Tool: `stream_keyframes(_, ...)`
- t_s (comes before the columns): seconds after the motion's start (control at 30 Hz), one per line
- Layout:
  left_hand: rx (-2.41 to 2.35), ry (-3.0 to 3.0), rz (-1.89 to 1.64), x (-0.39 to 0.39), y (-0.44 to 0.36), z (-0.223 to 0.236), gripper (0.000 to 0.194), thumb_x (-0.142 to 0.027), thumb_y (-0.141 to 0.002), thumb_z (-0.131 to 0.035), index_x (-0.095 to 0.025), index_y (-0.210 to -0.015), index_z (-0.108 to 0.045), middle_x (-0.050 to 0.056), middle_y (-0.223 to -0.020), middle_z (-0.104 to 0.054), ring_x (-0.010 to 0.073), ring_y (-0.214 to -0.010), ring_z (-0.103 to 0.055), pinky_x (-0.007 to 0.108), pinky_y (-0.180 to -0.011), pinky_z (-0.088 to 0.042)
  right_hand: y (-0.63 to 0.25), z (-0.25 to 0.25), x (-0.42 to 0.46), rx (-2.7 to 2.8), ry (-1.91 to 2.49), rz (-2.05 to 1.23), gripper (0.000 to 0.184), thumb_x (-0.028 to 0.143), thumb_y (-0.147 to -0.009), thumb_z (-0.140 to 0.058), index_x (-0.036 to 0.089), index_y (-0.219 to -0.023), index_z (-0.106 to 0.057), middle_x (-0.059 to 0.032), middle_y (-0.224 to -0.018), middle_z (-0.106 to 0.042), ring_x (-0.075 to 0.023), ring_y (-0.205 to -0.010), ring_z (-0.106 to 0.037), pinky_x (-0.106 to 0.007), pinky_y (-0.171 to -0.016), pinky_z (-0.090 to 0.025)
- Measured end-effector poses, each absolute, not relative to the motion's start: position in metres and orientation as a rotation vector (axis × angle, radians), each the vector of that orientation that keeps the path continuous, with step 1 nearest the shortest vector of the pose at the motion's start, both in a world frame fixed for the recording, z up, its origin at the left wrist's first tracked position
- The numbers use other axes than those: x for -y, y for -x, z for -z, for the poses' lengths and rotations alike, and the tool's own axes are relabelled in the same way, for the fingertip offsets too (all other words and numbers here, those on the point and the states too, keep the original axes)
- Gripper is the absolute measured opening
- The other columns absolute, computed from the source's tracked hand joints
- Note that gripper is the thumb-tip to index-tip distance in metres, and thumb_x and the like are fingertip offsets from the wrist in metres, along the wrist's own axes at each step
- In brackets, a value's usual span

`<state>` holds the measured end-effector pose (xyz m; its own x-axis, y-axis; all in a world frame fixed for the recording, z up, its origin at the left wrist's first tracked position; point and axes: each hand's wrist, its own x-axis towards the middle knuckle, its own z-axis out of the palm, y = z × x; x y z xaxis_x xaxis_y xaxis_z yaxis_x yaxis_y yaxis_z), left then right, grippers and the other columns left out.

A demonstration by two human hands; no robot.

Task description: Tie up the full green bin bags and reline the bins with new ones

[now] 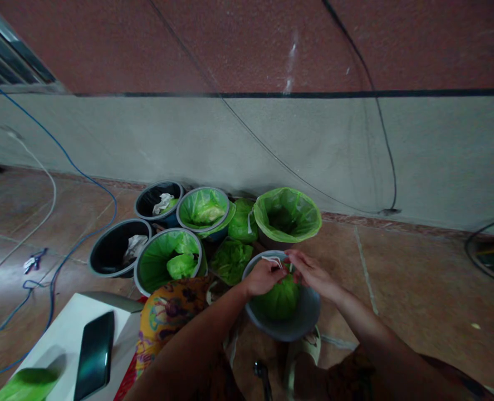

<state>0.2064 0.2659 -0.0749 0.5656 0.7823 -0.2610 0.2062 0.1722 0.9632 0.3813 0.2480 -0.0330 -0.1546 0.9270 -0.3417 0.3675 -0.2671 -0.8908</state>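
Spreading beneath the grip, a brown tiled floor [338, 284] with pale joints runs up to a wall [305, 150] ahead of the hands, greyish below a dark line and reddish above. Beyond the grip to the right, a black cable [366, 69] hangs down this wall; well to the left, a blue cable [76, 162] winds across the tiles. Directly below the hands stands a grey bin [312, 317], a gathered green bag [277, 303] inside it. The bag's neck points up at the fingers, pleats fanning downward from there, its long axis roughly upright. Fingertips of the left hand [265, 277] are pinched together on the white drawstring [273, 259], which loops up beside them. The right hand [310, 271] is just beside, over the bag's neck; blur and overlap mean I cannot tell whether its fingers are closed on anything. Just beyond the grip is a bin with a light green liner [287, 214]; well left and nearer the body, a phone [94, 356] lies on a white box [69, 320].
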Motion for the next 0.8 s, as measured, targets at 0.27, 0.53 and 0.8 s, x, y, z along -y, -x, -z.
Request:
stream_keyframes(0.27, -0.846, -1.289, -0.593, -0.265, -0.209, 0.073, 0.011, -0.021, -0.084, -0.059, -0.017, -0.074, -0.056, -0.003, -0.067, -0.058, 0.0105, -0.06, -0.055, 0.025, -0.062, -0.048, -0.379, 0.049, -0.244, 1.524, 1.489, -1.674, 0.038, 0.022, -0.077, -0.046, 0.022, -0.111, -0.063, -0.0031, -0.083, -0.069, -0.015, -0.065, -0.063, -0.024, -0.051, -0.045)
stream_keyframes(0.53, -0.87, -1.33, -0.54, -0.264, -0.209, 0.073, 0.008, -0.018, -0.084, -0.055, -0.018, -0.076, -0.056, -0.003, -0.068, -0.057, 0.0106, -0.062, -0.055, 0.025, -0.064, -0.048, -0.38, 0.045, -0.247, 1.735, 1.441, -1.499, 0.016, 0.019, -0.073, -0.046, 0.021, -0.082, -0.06, 0.0003, -0.074, -0.065, -0.0138, -0.063, -0.056, -0.027, -0.06, -0.043)
stream_keyframes(0.8, -0.961, -1.283, -0.569, -0.267, -0.209, 0.073, 0.005, -0.018, -0.08, -0.056, -0.017, -0.076, -0.058, -0.003, -0.068, -0.059, 0.0108, -0.059, -0.057, 0.025, -0.061, -0.048, -0.386, 0.047, -0.247, 1.876, 1.682, -1.193, 0.028, 0.035, -0.084, -0.047, 0.019, -0.079, -0.07, -0.0011, -0.069, -0.065, -0.0162, -0.065, -0.057, -0.029, -0.062, -0.037)
